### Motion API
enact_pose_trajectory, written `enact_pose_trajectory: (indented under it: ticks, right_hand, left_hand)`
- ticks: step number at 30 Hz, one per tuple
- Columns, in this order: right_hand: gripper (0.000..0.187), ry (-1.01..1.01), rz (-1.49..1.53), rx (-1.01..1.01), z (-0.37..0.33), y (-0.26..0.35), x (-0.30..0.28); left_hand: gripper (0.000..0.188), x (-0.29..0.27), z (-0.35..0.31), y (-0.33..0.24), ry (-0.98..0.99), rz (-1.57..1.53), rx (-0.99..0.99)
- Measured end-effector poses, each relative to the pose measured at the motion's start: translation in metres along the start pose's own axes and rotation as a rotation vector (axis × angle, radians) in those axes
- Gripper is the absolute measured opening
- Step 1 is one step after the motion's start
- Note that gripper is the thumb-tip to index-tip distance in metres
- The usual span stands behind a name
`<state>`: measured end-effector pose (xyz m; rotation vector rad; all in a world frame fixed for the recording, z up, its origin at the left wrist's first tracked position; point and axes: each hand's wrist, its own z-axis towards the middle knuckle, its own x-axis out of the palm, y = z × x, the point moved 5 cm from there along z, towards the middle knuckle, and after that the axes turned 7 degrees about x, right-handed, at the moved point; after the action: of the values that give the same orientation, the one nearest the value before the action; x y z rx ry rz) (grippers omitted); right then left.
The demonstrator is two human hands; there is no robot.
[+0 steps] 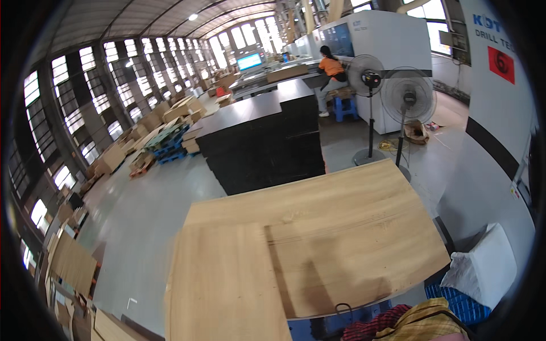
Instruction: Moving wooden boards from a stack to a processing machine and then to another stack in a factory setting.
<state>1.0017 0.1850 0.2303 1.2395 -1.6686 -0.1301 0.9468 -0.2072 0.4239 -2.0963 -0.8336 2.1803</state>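
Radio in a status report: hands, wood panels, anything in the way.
Both hands out of view. Near wood panel overlapping wide wood panel. Possible obstacle: black stack, beyond the wide panel.

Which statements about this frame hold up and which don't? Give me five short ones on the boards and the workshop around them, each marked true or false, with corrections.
1. The near wooden board covers part of the far wooden board in this view. True.
2. The tall stack beyond the boards has white sides. False: the stack's sides are black.
3. Two pedestal fans stand to the right of that stack. True.
4. The seated co-worker wears a green top. False: the seated co-worker's top is orange.
5. A blue plastic crate shows at the lower right, with white sheeting beside it. True.
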Motion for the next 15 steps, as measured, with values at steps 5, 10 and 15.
enact_pose_trajectory:
  ticks: [5,10,15]
  right_hand:
    - [0.042,-0.057,0.207,-0.221,0.030,-0.005,-0.017]
    - [0.050,-0.213,0.497,-0.270,-0.002,0.008,-0.011]
    - [0.066,-0.485,0.701,-0.479,0.005,-0.059,-0.056]
  left_hand:
    - [0.053,0.033,0.104,-0.112,0.045,-0.016,0.340]
    - [0.050,0.126,0.200,-0.209,0.189,0.169,0.753]
    - [0.049,0.225,0.191,-0.337,0.366,0.135,1.084]
